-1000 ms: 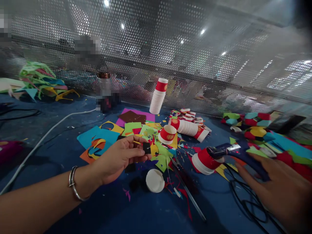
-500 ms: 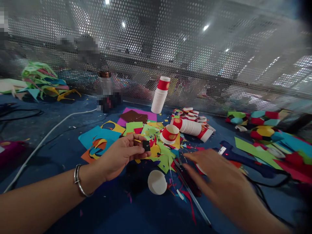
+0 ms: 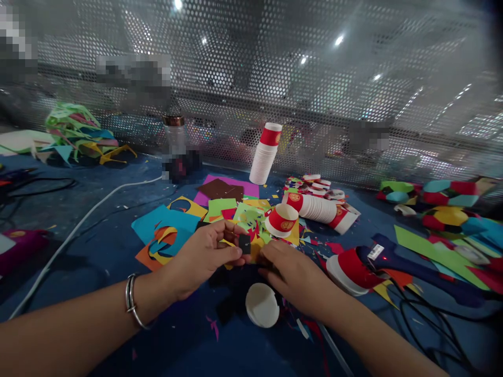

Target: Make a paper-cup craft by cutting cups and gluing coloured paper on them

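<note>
While the left fingers pinch a small black piece, right fingers close by, hold indeterminable, red-and-white cup beyond.

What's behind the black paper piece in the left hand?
Behind the black paper piece, yellow paper shows right of it, with light green scraps farther back. Whatever the piece and the left hand cover can't be seen.

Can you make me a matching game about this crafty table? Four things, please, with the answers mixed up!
1. left hand
2. glue gun
3. brown paper
4. tall cup stack

A. lying on purple paper
B. in front of the metal mesh
C. pinching a small black piece
D. dark blue, with a white label

Pairs: 1-C, 2-D, 3-A, 4-B
</note>
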### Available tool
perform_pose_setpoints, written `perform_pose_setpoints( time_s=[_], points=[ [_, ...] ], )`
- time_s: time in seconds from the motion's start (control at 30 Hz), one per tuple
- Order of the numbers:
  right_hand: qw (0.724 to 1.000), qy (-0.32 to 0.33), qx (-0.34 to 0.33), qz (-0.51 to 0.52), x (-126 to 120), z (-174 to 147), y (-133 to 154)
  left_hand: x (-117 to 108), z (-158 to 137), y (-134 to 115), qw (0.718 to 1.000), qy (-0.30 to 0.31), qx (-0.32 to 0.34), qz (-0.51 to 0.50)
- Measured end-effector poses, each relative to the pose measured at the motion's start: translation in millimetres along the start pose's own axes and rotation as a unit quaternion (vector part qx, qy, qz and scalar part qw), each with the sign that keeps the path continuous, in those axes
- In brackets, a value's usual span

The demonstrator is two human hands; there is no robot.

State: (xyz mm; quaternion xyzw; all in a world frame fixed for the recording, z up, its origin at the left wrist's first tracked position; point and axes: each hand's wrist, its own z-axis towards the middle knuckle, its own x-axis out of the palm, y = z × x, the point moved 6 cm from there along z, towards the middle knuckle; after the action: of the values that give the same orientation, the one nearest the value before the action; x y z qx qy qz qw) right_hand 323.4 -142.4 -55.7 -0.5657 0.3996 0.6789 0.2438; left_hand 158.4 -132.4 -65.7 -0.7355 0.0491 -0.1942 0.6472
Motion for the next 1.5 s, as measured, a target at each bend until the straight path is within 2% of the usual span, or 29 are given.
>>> perform_pose_setpoints(
  time_s=[0.27, 0.43, 0.57, 0.7, 1.0, 1.17, 1.5],
  points=[
    [0.998, 0.004, 0.036, 0.06, 5.4, 0.1, -6.7, -0.3, 0.8, -3.4, 0.999, -0.012, 0.007, 0.031],
    [0.99, 0.015, 0.024, 0.136, -6.7, -3.5, -0.9, -3.4, 1.6, -2.6, 0.999, -0.021, 0.006, 0.03],
    [0.981, -0.012, 0.013, 0.195, -24.0, -8.3, 3.5, -0.5, 1.1, -3.2, 0.997, 0.011, 0.013, 0.07],
    [0.973, -0.002, 0.019, 0.228, -24.8, -9.9, 5.0, 7.5, -2.3, -1.0, 0.994, 0.063, 0.011, 0.086],
    [0.972, 0.032, 0.018, 0.231, -18.3, -7.5, 8.6, 15.8, -11.5, 0.5, 0.976, 0.095, 0.023, 0.193],
    [0.971, 0.039, 0.021, 0.236, -16.5, -8.2, 9.2, 19.7, -15.9, -4.2, 0.964, 0.083, 0.028, 0.25],
    [0.969, 0.053, 0.021, 0.239, -14.8, -8.2, 12.3, 22.4, -16.0, -6.0, 0.962, 0.08, 0.049, 0.257]
  ],
)
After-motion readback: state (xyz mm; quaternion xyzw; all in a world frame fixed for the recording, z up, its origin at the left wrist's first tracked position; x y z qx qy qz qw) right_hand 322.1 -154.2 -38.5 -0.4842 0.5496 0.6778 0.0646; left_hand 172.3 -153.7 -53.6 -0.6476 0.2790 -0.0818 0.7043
